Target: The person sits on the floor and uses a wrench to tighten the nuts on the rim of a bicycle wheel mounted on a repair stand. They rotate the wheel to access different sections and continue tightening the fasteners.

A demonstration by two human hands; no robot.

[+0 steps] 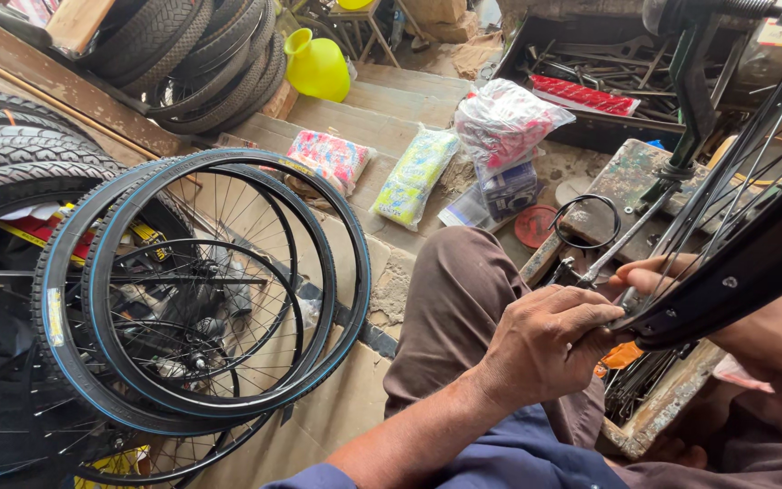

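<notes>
A black bicycle wheel rim [753, 263] with thin metal spokes [726, 172] crosses the right side of the view, mounted on a dark green stand [694, 81]. My left hand [549, 344] grips the rim's lower end, fingers curled over its edge. My right hand [658, 272] is mostly hidden behind the rim; only fingertips show beside a small metal tool, and my forearm runs along the right edge. My brown trouser leg [454, 308] lies under both hands.
Several bicycle wheels with blue-lined tyres [201, 290] lean at left. Stacked tyres [201, 63] fill the top left. A yellow jug [316, 63], plastic packets [414, 177] and a toolbox tray [590, 81] rest on wooden steps. A worn wooden block [631, 181] holds a wire ring.
</notes>
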